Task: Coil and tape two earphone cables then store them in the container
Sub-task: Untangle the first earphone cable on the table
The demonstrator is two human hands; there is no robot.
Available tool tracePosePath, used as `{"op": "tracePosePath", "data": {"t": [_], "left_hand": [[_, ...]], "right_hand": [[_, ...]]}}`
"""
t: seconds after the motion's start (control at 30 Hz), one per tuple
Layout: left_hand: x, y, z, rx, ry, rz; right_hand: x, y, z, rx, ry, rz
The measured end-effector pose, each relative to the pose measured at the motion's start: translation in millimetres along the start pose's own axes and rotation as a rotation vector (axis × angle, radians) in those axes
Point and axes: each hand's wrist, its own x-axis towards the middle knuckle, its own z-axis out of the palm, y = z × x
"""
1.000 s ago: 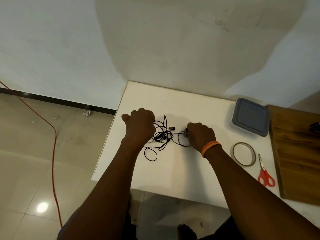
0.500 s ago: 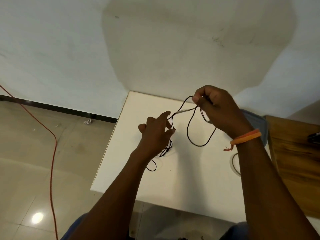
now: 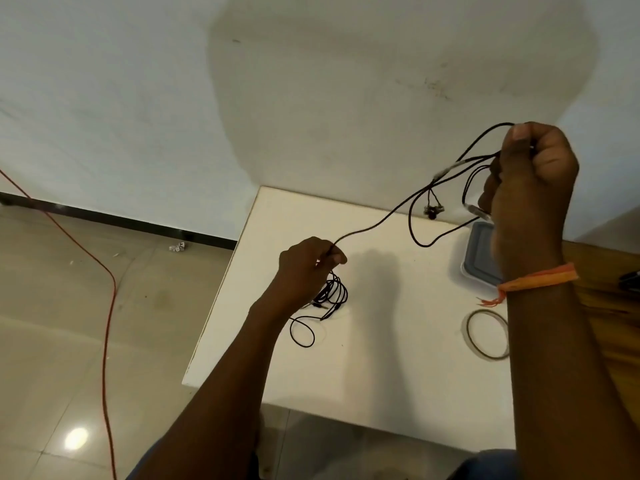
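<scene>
Stretching earphone cable [image 3: 374, 221] between both hands, unlabelled.

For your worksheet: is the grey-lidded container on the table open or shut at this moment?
Shut. The grey lid lies flat over the container, beside the right hand; no gap shows, though the forearm hides part of it.

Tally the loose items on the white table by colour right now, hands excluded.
Black: 1, the tangled black earphone cables, held up by both hands.
Grey: 1, the grey-lidded plastic container.
Brownish: 1, the thin tape ring.
Total: 3.
</scene>
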Motion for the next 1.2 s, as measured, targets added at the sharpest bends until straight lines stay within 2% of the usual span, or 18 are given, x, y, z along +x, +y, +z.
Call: {"op": "tracePosePath", "data": {"t": [0.17, 0.23, 0.37, 0.47, 0.57, 0.63, 0.7, 0.83, 0.9, 1.03, 1.2], "left_hand": [[-2.7, 15.4, -17.2, -0.67, 0.093, -0.084], [-3.8, 19.4, -21.5, -0.737, 0.076, -0.096], [-5.2, 21.4, -8.4, -0.593, -0.106, -0.197], [-9.0, 15.7, 14.1, -0.297, -0.291, -0.165], [-15.8, 10.0, 34.7, -0.162, -0.45, -0.127], [-17.4, 2.7, 44.2, 0.0, -0.498, -0.086], [-15.4, -6.0, 49.0, 0.222, -0.465, -0.032], [-10.2, -17.7, 40.1, 0.497, -0.19, 0.026], [-7.0, -24.8, 35.3, 0.567, -0.105, 0.037], [-2.9, -30.3, 31.4, 0.404, -0.059, -0.065], [-15.7, -8.9, 29.4, 0.242, -0.043, -0.051]], "right_hand": [[2.3, 18.2, 4.4, -0.237, -0.1, 0.043], [0.0, 29.6, 7.4, -0.372, -0.198, 0.039], [-13.4, 41.3, 14.8, -0.622, -0.487, 0.119], [-21.7, 47.8, 14.1, -0.781, -0.644, 0.181], [-22.0, 49.4, 9.0, -0.861, -0.714, 0.217], [-19.5, 49.9, 5.6, -0.903, -0.714, 0.216], [-17.5, 49.9, 2.5, -0.937, -0.696, 0.205], [-15.2, 57.0, -4.1, -0.976, -0.686, 0.226], [-15.5, 62.1, -9.0, -1.017, -0.707, 0.251], [-18.6, 73.3, -17.8, -1.054, -0.694, 0.295], [-42.9, 87.7, -35.6, -1.023, -0.646, 0.343]]}}
